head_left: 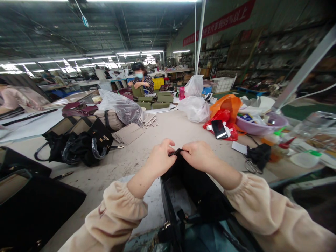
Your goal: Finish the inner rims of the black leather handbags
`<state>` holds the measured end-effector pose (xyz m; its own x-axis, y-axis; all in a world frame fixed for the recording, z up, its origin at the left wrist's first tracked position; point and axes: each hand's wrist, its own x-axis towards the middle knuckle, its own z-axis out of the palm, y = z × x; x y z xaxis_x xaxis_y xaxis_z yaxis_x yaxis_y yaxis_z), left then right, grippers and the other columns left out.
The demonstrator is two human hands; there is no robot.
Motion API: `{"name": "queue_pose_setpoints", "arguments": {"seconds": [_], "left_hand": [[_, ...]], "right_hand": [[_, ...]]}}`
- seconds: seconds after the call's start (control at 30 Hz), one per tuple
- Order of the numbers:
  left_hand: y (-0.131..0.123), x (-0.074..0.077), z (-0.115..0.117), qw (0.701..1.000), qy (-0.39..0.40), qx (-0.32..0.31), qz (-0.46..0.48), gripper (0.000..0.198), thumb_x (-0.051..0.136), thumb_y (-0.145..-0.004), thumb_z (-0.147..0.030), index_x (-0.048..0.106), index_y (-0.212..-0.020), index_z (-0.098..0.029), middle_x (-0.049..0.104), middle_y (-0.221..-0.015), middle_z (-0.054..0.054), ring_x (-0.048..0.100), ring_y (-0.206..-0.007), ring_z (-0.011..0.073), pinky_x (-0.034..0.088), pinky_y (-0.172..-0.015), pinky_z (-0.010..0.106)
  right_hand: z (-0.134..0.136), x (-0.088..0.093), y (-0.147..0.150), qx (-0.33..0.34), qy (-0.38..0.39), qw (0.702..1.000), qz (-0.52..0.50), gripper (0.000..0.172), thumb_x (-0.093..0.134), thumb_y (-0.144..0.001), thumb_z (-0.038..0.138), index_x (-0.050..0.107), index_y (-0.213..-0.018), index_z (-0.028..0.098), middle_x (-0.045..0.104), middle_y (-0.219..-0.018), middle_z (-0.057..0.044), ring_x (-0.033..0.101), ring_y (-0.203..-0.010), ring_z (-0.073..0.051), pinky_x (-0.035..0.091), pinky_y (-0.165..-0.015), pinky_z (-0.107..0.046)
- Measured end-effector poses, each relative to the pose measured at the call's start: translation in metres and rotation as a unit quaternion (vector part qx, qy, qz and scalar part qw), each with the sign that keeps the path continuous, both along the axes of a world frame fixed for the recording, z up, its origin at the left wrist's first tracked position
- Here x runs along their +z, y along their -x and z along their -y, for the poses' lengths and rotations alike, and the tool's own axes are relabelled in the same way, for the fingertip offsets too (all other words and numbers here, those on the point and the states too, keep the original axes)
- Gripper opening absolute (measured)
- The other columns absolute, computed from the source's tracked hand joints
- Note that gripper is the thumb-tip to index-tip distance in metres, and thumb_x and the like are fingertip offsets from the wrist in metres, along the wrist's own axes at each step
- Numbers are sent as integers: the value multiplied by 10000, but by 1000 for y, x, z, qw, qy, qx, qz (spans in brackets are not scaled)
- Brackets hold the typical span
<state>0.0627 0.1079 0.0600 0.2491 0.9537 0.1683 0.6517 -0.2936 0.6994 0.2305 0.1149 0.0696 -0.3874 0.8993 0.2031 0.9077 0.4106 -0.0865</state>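
A black handbag [207, 189] stands in front of me at the near table edge, its mouth facing up and small metal fittings along its side. My left hand [161, 157] pinches the bag's far top edge between thumb and fingers. Close beside it, my right hand [199, 155] grips the same edge, fingers closed on the black material. A short folded corner of that edge shows between the two hands. The bag's underside and the fingertips of my right hand are hidden.
More black handbags [31, 206] stand at left, beside stacked beige panels [128, 134]. At right lie a phone [219, 129], a purple basin [262, 124], scissors [253, 166] and squeeze bottles [306, 158]. Plastic bags [195, 108] sit farther back; a masked person [141, 78] works across the table.
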Motion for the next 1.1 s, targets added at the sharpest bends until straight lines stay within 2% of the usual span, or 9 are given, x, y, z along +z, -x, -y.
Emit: {"name": "queue_pose_setpoints", "arguments": {"seconds": [0.2, 0.33, 0.43, 0.53, 0.73, 0.87, 1.1], "left_hand": [[2, -4, -4, 1000, -3, -10, 0, 377, 585, -665, -139, 505, -1026, -213, 708, -882, 3, 652, -822, 156, 495, -766, 265], [0, -4, -6, 1000, -7, 8, -15, 350, 586, -688, -165, 553, -1036, -193, 707, -925, 28, 647, -850, 156, 484, -773, 253], [-4, 0, -5, 997, -19, -3, -80, 173, 536, -762, -227, 640, -895, -191, 709, -845, 30, 639, -780, 154, 468, -702, 246], [-7, 4, -4, 984, -41, -24, -169, 251, 457, -829, -282, 666, -724, -188, 686, -698, 33, 607, -644, 155, 428, -598, 256], [-11, 3, -4, 961, -87, -5, -264, 289, 439, -846, -292, 690, -746, -187, 696, -732, 70, 616, -666, 185, 416, -603, 279], [-13, 3, -4, 953, -95, 3, -288, 310, 426, -855, -304, 686, -735, -186, 697, -733, 77, 621, -679, 193, 407, -603, 287], [-11, 5, -5, 958, -91, -13, -272, 266, 442, -823, -256, 672, -708, -185, 685, -710, 65, 606, -657, 177, 371, -561, 267]], "right_hand": [[0, 1, 3, -12, 7, 1000, 12, 300, 410, -843, 325, 661, -710, 228, 699, -735, -32, 604, -687, -166, 283, -563, -284], [0, 3, 4, -6, 14, 1000, 20, 308, 406, -850, 325, 668, -722, 227, 697, -739, -32, 603, -688, -162, 293, -563, -277], [-1, 4, 3, -3, 17, 1000, 26, 311, 405, -860, 319, 675, -741, 221, 698, -749, -33, 606, -694, -158, 310, -572, -269], [0, 4, 0, 13, 20, 999, 26, 306, 410, -864, 305, 675, -740, 217, 702, -757, -29, 616, -709, -159, 331, -591, -264], [1, 4, -5, 56, 11, 998, 19, 289, 389, -886, 287, 673, -907, 238, 713, -884, -27, 639, -810, -174, 374, -669, -261], [1, 5, -4, 49, -19, 997, 59, 305, 381, -874, 285, 664, -789, 208, 703, -792, -49, 634, -728, -191, 363, -610, -279], [2, 6, 3, 47, -36, 996, 68, 279, 400, -833, 247, 670, -779, 204, 700, -785, -59, 633, -722, -204, 372, -595, -283]]}}
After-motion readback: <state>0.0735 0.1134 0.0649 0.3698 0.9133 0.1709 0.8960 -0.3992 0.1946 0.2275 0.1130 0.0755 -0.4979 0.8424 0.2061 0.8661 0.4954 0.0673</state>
